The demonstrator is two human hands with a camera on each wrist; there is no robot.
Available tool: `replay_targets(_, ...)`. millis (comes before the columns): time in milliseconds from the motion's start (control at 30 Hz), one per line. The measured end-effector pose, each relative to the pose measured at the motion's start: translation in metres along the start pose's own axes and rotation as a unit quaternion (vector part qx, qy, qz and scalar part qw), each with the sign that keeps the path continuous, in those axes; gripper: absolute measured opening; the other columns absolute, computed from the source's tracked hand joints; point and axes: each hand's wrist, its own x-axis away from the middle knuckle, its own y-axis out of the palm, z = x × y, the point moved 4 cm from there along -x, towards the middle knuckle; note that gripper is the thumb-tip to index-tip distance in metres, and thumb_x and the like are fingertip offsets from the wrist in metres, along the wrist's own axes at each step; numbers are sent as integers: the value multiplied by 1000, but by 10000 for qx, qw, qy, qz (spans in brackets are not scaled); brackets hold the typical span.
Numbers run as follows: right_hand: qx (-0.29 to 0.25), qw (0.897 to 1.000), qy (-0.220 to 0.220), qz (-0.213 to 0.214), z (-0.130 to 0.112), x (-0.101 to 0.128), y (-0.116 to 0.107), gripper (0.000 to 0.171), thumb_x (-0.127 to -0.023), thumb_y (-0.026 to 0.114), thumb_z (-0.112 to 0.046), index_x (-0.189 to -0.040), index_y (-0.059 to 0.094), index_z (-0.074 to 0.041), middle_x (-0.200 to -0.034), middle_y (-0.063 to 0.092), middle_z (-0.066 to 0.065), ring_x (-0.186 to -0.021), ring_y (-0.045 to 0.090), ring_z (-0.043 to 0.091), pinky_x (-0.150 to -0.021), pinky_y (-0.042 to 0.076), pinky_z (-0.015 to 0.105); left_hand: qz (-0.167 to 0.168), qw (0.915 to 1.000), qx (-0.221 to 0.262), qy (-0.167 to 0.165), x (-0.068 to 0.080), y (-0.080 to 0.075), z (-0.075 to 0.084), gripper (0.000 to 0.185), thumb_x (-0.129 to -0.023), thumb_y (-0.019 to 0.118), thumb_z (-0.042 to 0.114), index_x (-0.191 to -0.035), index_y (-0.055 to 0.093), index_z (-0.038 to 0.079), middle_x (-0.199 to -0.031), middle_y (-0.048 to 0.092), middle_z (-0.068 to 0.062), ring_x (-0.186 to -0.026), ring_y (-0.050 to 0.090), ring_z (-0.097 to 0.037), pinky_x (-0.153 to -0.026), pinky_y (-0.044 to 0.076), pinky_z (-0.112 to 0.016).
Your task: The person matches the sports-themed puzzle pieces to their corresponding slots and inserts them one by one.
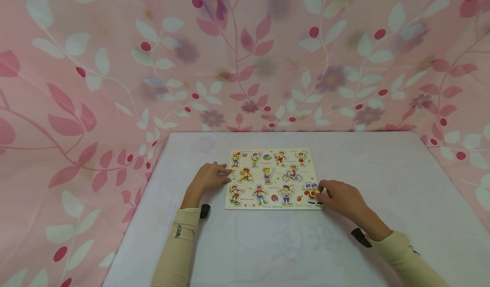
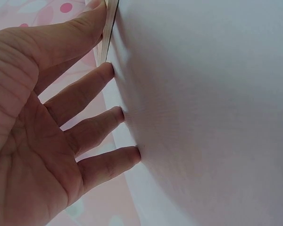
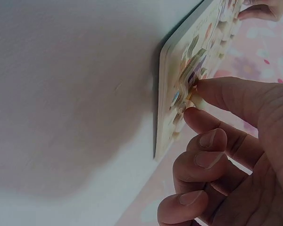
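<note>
Wooden puzzle board [image 1: 272,178] (flat, rectangular) — glossy.

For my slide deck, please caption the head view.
Left hand steadies the puzzle board while right hand pinches a corner piece.

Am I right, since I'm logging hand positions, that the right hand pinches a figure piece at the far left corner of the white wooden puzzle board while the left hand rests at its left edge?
Not quite: the right hand pinches a figure piece at the near right corner of the white wooden puzzle board, as the head view shows. The left hand does rest at its left edge.
</note>
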Motion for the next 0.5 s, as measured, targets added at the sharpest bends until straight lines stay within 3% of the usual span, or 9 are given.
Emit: replay_targets(500, -1, 9999, -142, -84, -12, -12, 7, 9, -88, 69, -21, -94, 67, -14, -63, 46, -5, -56, 42, 12, -48, 31, 27, 43, 10000, -27, 76, 0, 1, -1, 38, -84, 78, 33, -119, 73, 20, -136, 59, -4, -136, 40, -40, -112, 30, -52)
